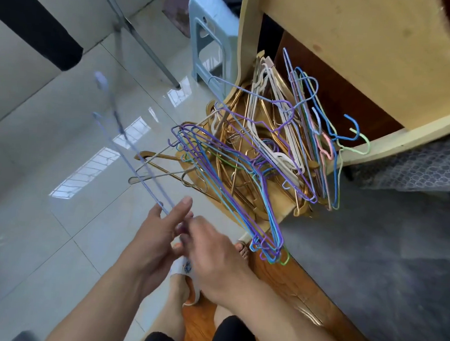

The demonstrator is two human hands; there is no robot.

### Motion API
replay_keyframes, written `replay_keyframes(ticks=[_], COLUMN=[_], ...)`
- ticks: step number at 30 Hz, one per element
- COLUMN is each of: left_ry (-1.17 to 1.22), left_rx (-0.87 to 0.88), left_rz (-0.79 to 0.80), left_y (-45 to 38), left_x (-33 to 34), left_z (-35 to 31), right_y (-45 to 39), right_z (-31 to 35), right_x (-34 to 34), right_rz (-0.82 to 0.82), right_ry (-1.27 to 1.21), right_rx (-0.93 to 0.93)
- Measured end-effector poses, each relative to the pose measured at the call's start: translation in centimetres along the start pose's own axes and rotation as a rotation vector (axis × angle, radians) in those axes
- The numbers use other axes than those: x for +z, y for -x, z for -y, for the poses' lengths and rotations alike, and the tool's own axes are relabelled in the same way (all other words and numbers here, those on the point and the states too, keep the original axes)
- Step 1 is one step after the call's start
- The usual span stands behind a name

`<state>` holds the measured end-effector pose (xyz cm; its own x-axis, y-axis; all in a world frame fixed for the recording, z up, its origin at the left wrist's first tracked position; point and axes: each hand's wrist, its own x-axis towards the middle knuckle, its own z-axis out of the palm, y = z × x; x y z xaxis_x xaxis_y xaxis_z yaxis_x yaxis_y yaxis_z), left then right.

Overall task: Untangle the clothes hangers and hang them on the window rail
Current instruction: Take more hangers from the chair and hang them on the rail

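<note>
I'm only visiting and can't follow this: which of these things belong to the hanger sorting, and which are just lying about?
Part of the job:
- lilac hanger, blurred, held between left hand and right hand
- tangled hanger pile

Just lying about:
- grey plastic stool
- wooden furniture
- grey mat

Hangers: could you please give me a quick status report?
Both hands, left and right, grip one lilac hanger, blurred. Tangled pile on floor. None hung yet; rail not visible.
</note>
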<state>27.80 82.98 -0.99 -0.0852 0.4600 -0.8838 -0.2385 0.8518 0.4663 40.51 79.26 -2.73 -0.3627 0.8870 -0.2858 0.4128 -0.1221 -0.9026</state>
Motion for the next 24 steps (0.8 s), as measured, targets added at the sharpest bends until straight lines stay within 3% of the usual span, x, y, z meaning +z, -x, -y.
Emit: replay_keyframes(ticks=[3, 5, 8, 10, 11, 18, 21, 24], left_ry=[0.008, 0.049, 0.003, -0.026, -0.029, 0.001, 0.039, 0.053], left_rx=[0.006, 0.029, 0.057, 0.053, 0.041, -0.028, -0.043, -0.045], left_rz=[-0.119, -0.216, -0.284, -0.277, -0.278, -0.263, -0.235, -0.223], left_y=[-1.0, -1.6, -1.4, -1.0, -0.9, -0.8, -0.6, -0.4], left_x=[-0.2, -1.0, -2.4, -3.1, -3.3, -4.4, -4.1, -3.9], left_z=[0.4, 0.7, 1.4, 2.0, 2.2, 3.7, 3.7, 3.6], right_y=[0.3, 0.3, 0.3, 1.3, 1.7, 0.1, -0.2, 0.4], right_z=[-0.2, -3.0, -11.4, -16.2, -18.0, -19.9, -19.3, -18.6], right_x=[0.2, -0.3, -2.7, -4.5, -5.1, -5.6, -5.3, -5.1], right_rz=[0.156, 0.044, -0.327, -0.348, -0.326, -0.219, -0.134, -0.149], right_ry=[0.053, -0.003, 0.17, 0.386, 0.453, 0.676, 0.829, 0.908], right_rx=[-0.087, 0.003, 0.456, 0.735, 0.78, 0.791, 0.707, 0.623])
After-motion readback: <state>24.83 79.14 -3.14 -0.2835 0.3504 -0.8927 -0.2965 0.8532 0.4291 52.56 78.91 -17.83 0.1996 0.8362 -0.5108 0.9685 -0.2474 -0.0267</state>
